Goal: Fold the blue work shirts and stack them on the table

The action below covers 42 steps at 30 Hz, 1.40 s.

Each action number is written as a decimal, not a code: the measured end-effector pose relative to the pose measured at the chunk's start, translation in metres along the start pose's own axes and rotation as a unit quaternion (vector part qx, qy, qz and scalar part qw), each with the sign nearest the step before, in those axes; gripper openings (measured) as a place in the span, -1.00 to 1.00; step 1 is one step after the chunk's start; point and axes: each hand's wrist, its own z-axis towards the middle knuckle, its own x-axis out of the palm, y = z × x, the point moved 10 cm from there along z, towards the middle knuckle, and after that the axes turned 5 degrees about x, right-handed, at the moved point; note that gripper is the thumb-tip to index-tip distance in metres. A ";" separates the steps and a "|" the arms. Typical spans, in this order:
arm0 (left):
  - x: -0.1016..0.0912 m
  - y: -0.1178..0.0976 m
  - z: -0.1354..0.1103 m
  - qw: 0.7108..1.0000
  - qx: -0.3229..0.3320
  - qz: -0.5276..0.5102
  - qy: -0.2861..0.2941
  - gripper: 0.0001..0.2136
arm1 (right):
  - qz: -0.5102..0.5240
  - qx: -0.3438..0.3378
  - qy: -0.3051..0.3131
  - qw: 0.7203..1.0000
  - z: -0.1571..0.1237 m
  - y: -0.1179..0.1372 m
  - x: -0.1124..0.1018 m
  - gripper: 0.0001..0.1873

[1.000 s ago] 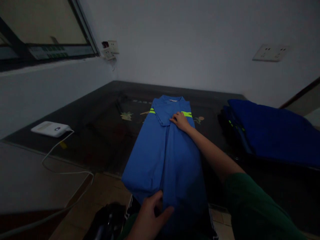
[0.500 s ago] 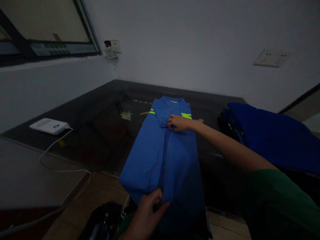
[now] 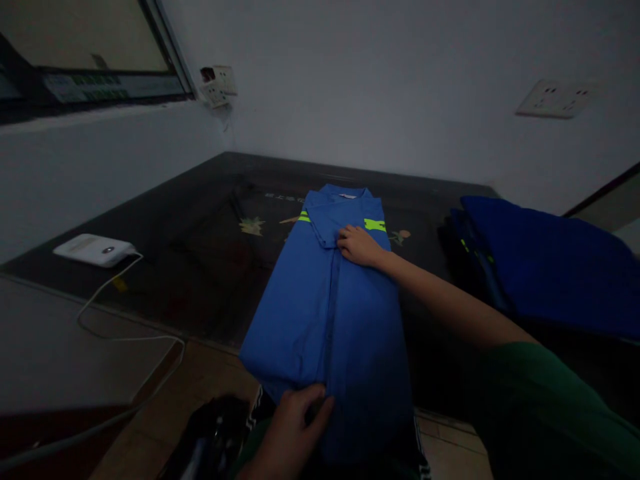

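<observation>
A blue work jacket [image 3: 293, 300] with lime-yellow strips lies front up on the dark table, its collar toward the wall and its lower part hanging over the near edge. One sleeve is folded across the upper chest. My right hand [image 3: 363, 245] rests on the chest near the sleeve's end, fingers curled onto the front placket. Down at the lower front, my left hand [image 3: 295, 427] holds the placket's edge between thumb and fingers, with a gap behind the fingertips. The fabric right under both hands' fingertips is partly hidden.
On the dark table [image 3: 200, 220], a white power bank [image 3: 95, 250] with a cable lies at the left. A stack of folded blue garments [image 3: 555, 267] sits at the right. Wall sockets [image 3: 555, 99] are behind. A black object [image 3: 215, 427] stands on the floor below.
My right hand has flattened somewhat over the placket on the chest, and the two front edges lie closer together. My left hand stays at the lower front. The view has shifted slightly.
</observation>
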 end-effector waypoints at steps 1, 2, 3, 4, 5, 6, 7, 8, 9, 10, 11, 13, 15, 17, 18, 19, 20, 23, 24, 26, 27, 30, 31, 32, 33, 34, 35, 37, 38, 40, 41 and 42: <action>-0.003 -0.003 -0.002 1.000 0.009 0.023 0.007 -0.68 | 0.027 0.027 -0.028 0.999 -0.003 -0.004 -0.001 -0.75; -0.006 -0.006 -0.004 0.999 0.019 0.047 0.017 -0.68 | 0.059 0.054 -0.056 0.995 -0.007 -0.010 -0.003 -0.73; -0.010 -0.010 -0.006 0.997 0.032 0.072 0.027 -0.69 | 0.093 0.079 -0.084 0.989 -0.011 -0.016 -0.005 -0.69; -0.015 -0.015 -0.008 0.994 0.047 0.097 0.035 -0.69 | 0.125 0.101 -0.111 0.981 -0.015 -0.023 -0.007 -0.66; -0.021 -0.021 -0.010 0.990 0.065 0.122 0.036 -0.68 | 0.152 0.119 -0.135 0.972 -0.018 -0.029 -0.009 -0.65; -0.027 -0.029 -0.010 0.985 0.088 0.145 0.028 -0.68 | 0.174 0.135 -0.156 0.963 -0.021 -0.035 -0.011 -0.65; -0.033 -0.039 -0.010 0.979 0.119 0.166 0.012 -0.68 | 0.192 0.148 -0.171 0.955 -0.023 -0.039 -0.012 -0.65; -0.038 -0.051 -0.009 0.970 0.158 0.184 -0.007 -0.69 | 0.203 0.158 -0.178 0.950 -0.025 -0.042 -0.012 -0.66; -0.040 -0.065 -0.006 0.958 0.204 0.200 -0.023 -0.71 | 0.209 0.166 -0.174 0.948 -0.024 -0.043 -0.009 -0.65; -0.038 -0.079 -0.003 0.942 0.253 0.217 -0.033 -0.73 | 0.208 0.171 -0.160 0.950 -0.023 -0.042 -0.005 -0.64; -0.032 -0.092 0.001 0.923 0.301 0.236 -0.033 -0.75 | 0.202 0.174 -0.138 0.954 -0.022 -0.040 0.001 -0.60; -0.012 -0.106 0.013 0.886 0.367 0.284 -0.005 -0.71 | 0.174 0.180 -0.085 0.964 -0.019 -0.033 0.014 -0.51; 0.009 -0.104 0.026 0.860 0.381 0.338 0.032 -0.58 | 0.144 0.188 -0.045 0.970 -0.019 -0.027 0.025 -0.42; 0.022 -0.094 0.036 0.847 0.370 0.378 0.059 -0.45 | 0.125 0.195 -0.024 0.973 -0.019 -0.024 0.031 -0.39; 0.026 -0.089 0.039 0.843 0.365 0.391 0.066 -0.41 | 0.121 0.198 -0.018 0.973 -0.019 -0.024 0.032 -0.39; 0.028 -0.084 0.039 0.839 0.362 0.400 0.072 -0.39 | 0.119 0.204 -0.014 0.972 -0.019 -0.024 0.033 -0.38; 0.030 -0.081 0.039 0.836 0.361 0.406 0.075 -0.37 | 0.118 0.210 -0.011 0.970 -0.019 -0.025 0.034 -0.38; 0.032 -0.078 0.035 0.832 0.356 0.420 0.074 -0.36 | 0.128 0.224 -0.021 0.966 -0.017 -0.030 0.033 -0.37; 0.032 -0.079 0.034 0.832 0.352 0.423 0.072 -0.36 | 0.132 0.224 -0.034 0.965 -0.016 -0.031 0.031 -0.36; 0.028 -0.084 0.030 0.836 0.349 0.419 0.064 -0.40 | 0.142 0.218 -0.074 0.963 -0.019 -0.031 0.020 -0.37; 0.024 -0.087 0.027 0.840 0.352 0.409 0.058 -0.44 | 0.150 0.216 -0.096 0.960 -0.023 -0.030 0.012 -0.38; -0.007 -0.096 0.009 0.867 0.368 0.335 0.007 -0.60 | 0.193 0.213 -0.149 0.946 -0.055 -0.018 -0.021 -0.44; -0.025 -0.094 0.003 0.883 0.360 0.300 -0.033 -0.65 | 0.221 0.208 -0.155 0.940 -0.072 -0.008 -0.034 -0.47; -0.047 -0.088 -0.004 0.898 0.341 0.264 -0.083 -0.70 | 0.258 0.198 -0.148 0.934 -0.091 0.004 -0.046 -0.50; -0.070 -0.076 -0.010 0.912 0.308 0.230 -0.140 -0.72 | 0.307 0.186 -0.129 0.924 -0.113 0.020 -0.057 -0.54; -0.092 -0.059 -0.017 0.923 0.264 0.201 -0.195 -0.74 | 0.362 0.182 -0.102 0.909 -0.137 0.036 -0.066 -0.58; -0.110 -0.037 -0.023 0.930 0.214 0.178 -0.241 -0.73 | 0.416 0.186 -0.065 0.888 -0.163 0.053 -0.072 -0.61; -0.130 0.011 -0.034 0.940 0.117 0.138 -0.288 -0.71 | 0.523 0.222 0.009 0.823 -0.221 0.085 -0.072 -0.64; -0.133 0.035 -0.037 0.945 0.076 0.117 -0.296 -0.71 | 0.572 0.237 0.066 0.783 -0.250 0.104 -0.064 -0.64; -0.129 0.075 -0.041 0.951 0.021 0.061 -0.302 -0.74 | 0.623 0.259 0.178 0.716 -0.303 0.142 -0.037 -0.66; -0.124 0.090 -0.040 0.954 0.007 0.027 -0.299 -0.73 | 0.626 0.285 0.192 0.700 -0.324 0.151 -0.022 -0.68; -0.117 0.101 -0.036 0.957 0.000 -0.008 -0.291 -0.70 | 0.617 0.319 0.178 0.697 -0.340 0.152 -0.007 -0.68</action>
